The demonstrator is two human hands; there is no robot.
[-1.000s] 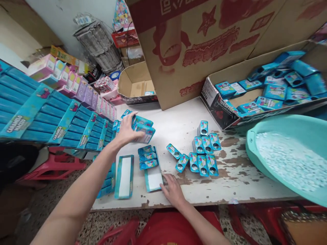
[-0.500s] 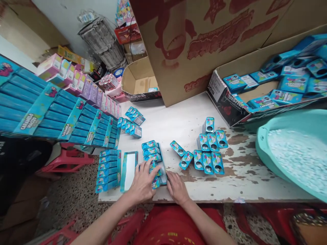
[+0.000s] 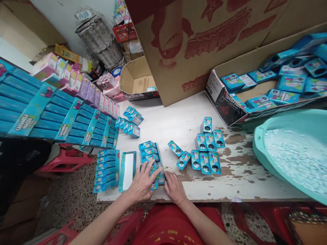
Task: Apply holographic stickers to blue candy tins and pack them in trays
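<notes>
My left hand [image 3: 143, 180] lies spread over a row of small blue candy boxes [image 3: 148, 151], its fingers touching the nearer ones and partly hiding them. These boxes sit in or against a display tray [image 3: 160, 160], whose right wall shows. My right hand [image 3: 174, 187] has its fingers bent and pressed together at the tray's right edge, near the table's front. Left of my left hand lies an open blue tray with a white inside [image 3: 128, 170]. Beyond it stands a filled tray of blue boxes [image 3: 106, 172].
More candy boxes with round openings [image 3: 205, 161] stand to the right. A turquoise basin [image 3: 259, 139] holds pale candies. Behind are a carton of blue boxes [image 3: 217, 98] and a tall cardboard panel [image 3: 173, 81]. Stacked blue displays [image 3: 30, 112] line the left.
The view has shifted slightly, so everything sits a little further left. Both hands stay at the same row of boxes; my right hand remains at the tray's edge.
</notes>
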